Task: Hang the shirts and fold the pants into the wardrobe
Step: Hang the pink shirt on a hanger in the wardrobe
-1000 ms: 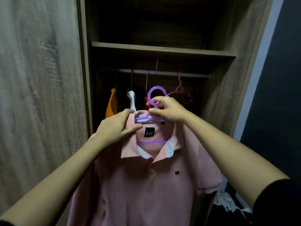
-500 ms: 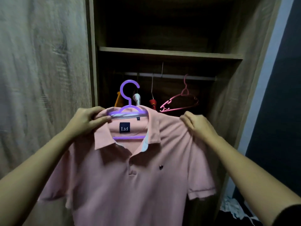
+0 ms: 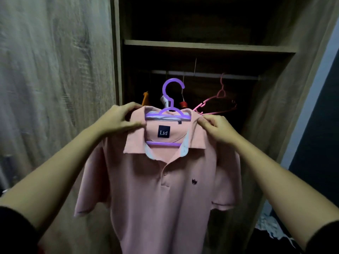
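Observation:
A pink polo shirt [image 3: 161, 195] sits on a purple hanger [image 3: 171, 99], held up in front of the open wardrobe. My left hand [image 3: 119, 120] pinches the left side of the collar and shoulder. My right hand [image 3: 215, 127] pinches the right side of the collar. The hanger's hook stands upright, just below the metal rail [image 3: 207, 75], apart from it. The shirt faces me, with its dark label showing inside the neck.
On the rail hang an empty pink hanger [image 3: 218, 103], an orange garment [image 3: 145, 99] and other hangers behind the shirt. A wooden shelf [image 3: 209, 46] runs above the rail. The wardrobe door [image 3: 55, 88] stands at the left. Crumpled cloth [image 3: 269, 228] lies low right.
My right hand left the hanger hook, went out to the shirt's right shoulder, then came in to the collar. The shirt now hangs squarer and more centred before the rail.

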### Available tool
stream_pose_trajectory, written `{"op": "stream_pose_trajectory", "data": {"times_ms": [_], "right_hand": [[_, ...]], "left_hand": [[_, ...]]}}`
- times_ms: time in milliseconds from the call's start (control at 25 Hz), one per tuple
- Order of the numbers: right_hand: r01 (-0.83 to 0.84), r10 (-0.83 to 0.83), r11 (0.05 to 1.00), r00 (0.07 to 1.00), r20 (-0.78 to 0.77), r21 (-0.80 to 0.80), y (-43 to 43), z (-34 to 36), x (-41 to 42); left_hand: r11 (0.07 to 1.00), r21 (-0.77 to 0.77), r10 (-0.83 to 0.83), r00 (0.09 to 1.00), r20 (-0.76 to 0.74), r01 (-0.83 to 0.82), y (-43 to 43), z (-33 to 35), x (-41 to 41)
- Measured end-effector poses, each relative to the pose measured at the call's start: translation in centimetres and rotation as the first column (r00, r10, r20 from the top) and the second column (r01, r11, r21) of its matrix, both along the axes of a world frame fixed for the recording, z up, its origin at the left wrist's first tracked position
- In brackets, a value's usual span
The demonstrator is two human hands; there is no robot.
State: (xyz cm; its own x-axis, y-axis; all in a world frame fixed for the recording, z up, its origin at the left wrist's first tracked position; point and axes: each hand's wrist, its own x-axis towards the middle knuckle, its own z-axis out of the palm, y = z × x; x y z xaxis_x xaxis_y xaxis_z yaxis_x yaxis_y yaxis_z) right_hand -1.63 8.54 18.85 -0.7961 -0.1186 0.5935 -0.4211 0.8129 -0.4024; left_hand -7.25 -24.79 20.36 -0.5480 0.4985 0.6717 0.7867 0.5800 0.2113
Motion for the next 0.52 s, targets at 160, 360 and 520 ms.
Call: {"op": "stream_pose_trajectory", "data": {"times_ms": [160, 360, 520], "right_hand": [[-0.067, 0.067, 0.998, 0.998, 0.001, -0.023, 1.3, -0.8, 0.5], [0.1, -0.089, 0.994, 0.978, 0.187, -0.052, 5.3, -5.0, 1.4], [0.011, 0.006, 0.89, 0.999, 0.034, -0.456, 4.5, -3.6, 1.5]], "left_hand": [[0.998, 0.049, 0.052, 0.997, -0.063, -0.049, -1.5, -1.7, -0.9], [0.99, 0.086, 0.12, 0.99, -0.073, -0.114, -4.5, -0.9, -1.7], [0.994, 0.037, 0.108, 0.989, -0.096, -0.105, -5.8, -1.0, -1.8]]}}
